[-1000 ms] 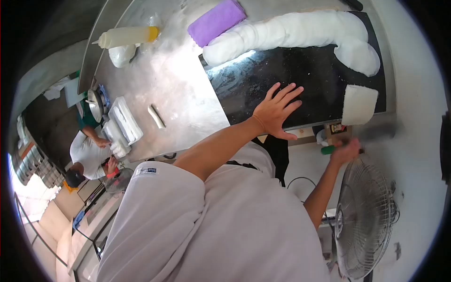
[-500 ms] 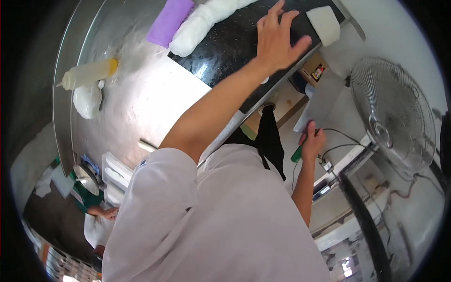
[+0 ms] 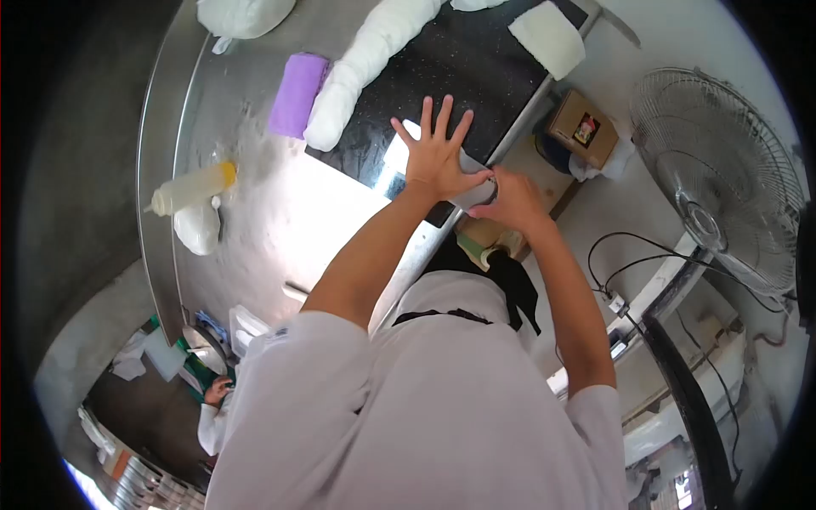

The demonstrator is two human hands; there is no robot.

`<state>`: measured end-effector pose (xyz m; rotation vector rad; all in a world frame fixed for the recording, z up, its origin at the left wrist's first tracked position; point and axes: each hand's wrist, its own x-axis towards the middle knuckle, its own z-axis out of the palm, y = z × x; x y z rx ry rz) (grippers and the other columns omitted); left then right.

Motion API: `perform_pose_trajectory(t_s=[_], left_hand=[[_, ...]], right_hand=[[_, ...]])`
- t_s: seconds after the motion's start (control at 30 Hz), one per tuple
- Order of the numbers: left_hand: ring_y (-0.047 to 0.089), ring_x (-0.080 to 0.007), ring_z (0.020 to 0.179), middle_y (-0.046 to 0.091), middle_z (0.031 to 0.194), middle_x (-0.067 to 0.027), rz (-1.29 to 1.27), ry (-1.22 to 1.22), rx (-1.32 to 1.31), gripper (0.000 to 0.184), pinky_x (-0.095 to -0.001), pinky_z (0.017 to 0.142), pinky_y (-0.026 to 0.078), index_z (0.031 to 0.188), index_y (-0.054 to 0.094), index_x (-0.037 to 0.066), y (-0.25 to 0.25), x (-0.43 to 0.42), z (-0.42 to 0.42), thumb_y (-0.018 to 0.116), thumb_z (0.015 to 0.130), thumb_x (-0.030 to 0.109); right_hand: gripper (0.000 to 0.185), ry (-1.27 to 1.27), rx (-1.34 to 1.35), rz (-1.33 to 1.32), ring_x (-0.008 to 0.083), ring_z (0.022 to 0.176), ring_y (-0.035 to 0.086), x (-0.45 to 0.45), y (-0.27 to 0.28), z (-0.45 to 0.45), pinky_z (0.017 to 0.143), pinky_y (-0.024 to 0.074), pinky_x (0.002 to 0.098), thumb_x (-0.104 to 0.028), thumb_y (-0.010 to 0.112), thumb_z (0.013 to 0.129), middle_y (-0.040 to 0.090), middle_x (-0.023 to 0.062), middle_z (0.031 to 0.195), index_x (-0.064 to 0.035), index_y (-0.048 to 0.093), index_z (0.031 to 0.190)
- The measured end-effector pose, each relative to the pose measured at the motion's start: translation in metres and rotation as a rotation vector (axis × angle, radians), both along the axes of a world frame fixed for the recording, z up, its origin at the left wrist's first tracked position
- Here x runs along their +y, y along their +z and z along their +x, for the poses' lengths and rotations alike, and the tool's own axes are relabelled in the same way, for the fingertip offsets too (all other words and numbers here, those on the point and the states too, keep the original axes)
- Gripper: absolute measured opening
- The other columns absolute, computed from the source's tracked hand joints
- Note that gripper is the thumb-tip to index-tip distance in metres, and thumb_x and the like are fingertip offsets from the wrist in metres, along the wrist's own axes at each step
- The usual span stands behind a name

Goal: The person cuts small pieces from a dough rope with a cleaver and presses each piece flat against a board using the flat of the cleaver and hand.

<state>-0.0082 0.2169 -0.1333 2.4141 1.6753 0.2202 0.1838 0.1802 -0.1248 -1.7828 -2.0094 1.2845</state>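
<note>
Fingers spread wide, my left hand (image 3: 438, 161) is open, palm down over the black board (image 3: 442, 72) near its front edge. My right hand (image 3: 514, 202) is closed on a cleaver at that edge. The cleaver's grey blade (image 3: 476, 195) shows between my hands and under my left thumb; its handle is hidden by my right hand. Beyond my left hand, a long, lumpy white roll (image 3: 361, 64) lies along the board. A rolled purple cloth (image 3: 295, 95) sits beside it. A folded whitish cloth (image 3: 548, 41) is at the board's right corner.
A squeeze bottle (image 3: 191, 189) with a yellow end lies by a white bag (image 3: 197, 228) on the metal counter (image 3: 246, 204). To the right are a standing fan (image 3: 714, 170), cables and a cardboard box (image 3: 582, 127). Another person's hand (image 3: 218, 389) shows at lower left.
My right hand has brought the cleaver up from beside my body to the board's edge. My left hand has moved back towards me, and the two hands are now close together.
</note>
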Motion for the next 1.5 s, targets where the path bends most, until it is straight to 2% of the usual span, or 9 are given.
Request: perform_pose_trajectory(t_s=[0.37, 0.47, 0.57, 0.63, 0.73, 1.07, 1.2, 1.43, 1.5], left_hand=[[0.022, -0.0453, 0.154, 0.029, 0.167, -0.0165, 0.204, -0.161, 0.022, 0.113, -0.0866, 0.106, 0.012, 0.159, 0.040, 0.028, -0.005, 0.112, 0.016, 0.067, 0.066, 0.086], [0.015, -0.0498, 0.155, 0.022, 0.170, -0.0173, 0.070, -0.311, 0.023, 0.114, -0.0869, 0.106, 0.010, 0.159, 0.041, 0.028, -0.003, 0.066, 0.000, 0.066, 0.064, 0.088], [0.012, -0.0526, 0.155, 0.019, 0.171, -0.0173, -0.102, -0.421, 0.060, 0.114, -0.0887, 0.105, 0.008, 0.157, 0.045, 0.028, 0.011, 0.065, 0.009, 0.067, 0.062, 0.087], [0.013, -0.0508, 0.155, 0.020, 0.171, -0.0172, -0.056, -0.404, 0.016, 0.116, -0.0893, 0.104, 0.009, 0.157, 0.044, 0.028, 0.009, 0.071, 0.015, 0.069, 0.060, 0.086], [0.017, -0.0484, 0.155, 0.020, 0.171, -0.0165, 0.070, -0.283, -0.037, 0.116, -0.0900, 0.102, 0.009, 0.160, 0.039, 0.028, 0.009, 0.101, 0.025, 0.069, 0.062, 0.084], [0.013, -0.0483, 0.156, 0.016, 0.173, -0.0155, -0.055, -0.386, -0.027, 0.120, -0.0890, 0.104, 0.007, 0.162, 0.034, 0.030, 0.005, 0.061, 0.015, 0.068, 0.061, 0.086], [0.016, -0.0482, 0.155, 0.015, 0.172, -0.0179, 0.125, -0.203, -0.019, 0.120, -0.0884, 0.104, 0.009, 0.163, 0.033, 0.028, 0.002, 0.107, 0.029, 0.066, 0.064, 0.087], [0.011, -0.0540, 0.155, 0.016, 0.171, -0.0215, -0.004, -0.413, 0.007, 0.121, -0.0881, 0.104, 0.007, 0.164, 0.030, 0.028, -0.004, 0.045, 0.007, 0.063, 0.065, 0.089], [0.017, -0.0511, 0.154, 0.022, 0.170, -0.0207, 0.048, -0.420, -0.024, 0.123, -0.0884, 0.104, 0.007, 0.163, 0.032, 0.022, -0.009, 0.060, 0.023, 0.063, 0.065, 0.089]], right_hand=[[0.080, -0.006, -0.174, 0.148, 0.0434, 0.094, 0.072, 0.053, 0.015, 0.005, 0.082, 0.0575, 0.0497, -0.047, 0.095, 0.061, 0.073, 0.0251, 0.097, -0.0010, 0.061, 0.116], [0.096, -0.052, 0.013, -0.031, 0.0460, 0.098, 0.071, 0.006, 0.018, -0.004, 0.087, 0.0573, 0.0498, -0.054, 0.094, 0.060, 0.072, 0.0290, 0.103, 0.0051, 0.057, 0.126], [0.096, -0.112, -0.084, 0.191, 0.0481, 0.098, 0.070, -0.026, -0.014, -0.009, 0.092, 0.0525, 0.0568, -0.057, 0.092, 0.063, 0.072, 0.0291, 0.103, 0.0035, 0.055, 0.128], [0.086, -0.087, -0.103, -0.027, 0.0481, 0.096, 0.070, 0.003, 0.004, 0.006, 0.088, 0.0537, 0.0562, -0.053, 0.092, 0.065, 0.073, 0.0272, 0.100, 0.0032, 0.056, 0.120], [0.081, -0.034, -0.023, 0.146, 0.0468, 0.094, 0.070, 0.039, -0.009, 0.022, 0.079, 0.0560, 0.0527, -0.059, 0.091, 0.063, 0.071, 0.0279, 0.098, -0.0016, 0.058, 0.110], [0.088, -0.044, -0.185, 0.120, 0.0474, 0.096, 0.071, -0.023, -0.014, 0.004, 0.085, 0.0558, 0.0537, -0.056, 0.091, 0.064, 0.072, 0.0263, 0.098, 0.0016, 0.057, 0.121], [0.093, 0.144, -0.115, 0.246, 0.0487, 0.087, 0.070, 0.062, 0.003, 0.039, 0.076, 0.0557, 0.0553, -0.077, 0.080, 0.063, 0.071, 0.0270, 0.092, 0.0006, 0.059, 0.109], [0.089, 0.006, -0.029, 0.038, 0.0513, 0.093, 0.070, -0.019, -0.011, 0.006, 0.082, 0.0578, 0.0516, -0.058, 0.091, 0.064, 0.072, 0.0290, 0.096, 0.0043, 0.059, 0.119], [0.091, 0.032, -0.116, 0.537, 0.0512, 0.093, 0.070, -0.019, -0.021, 0.017, 0.083, 0.0575, 0.0515, -0.061, 0.089, 0.065, 0.072, 0.0285, 0.096, 0.0037, 0.058, 0.120]])
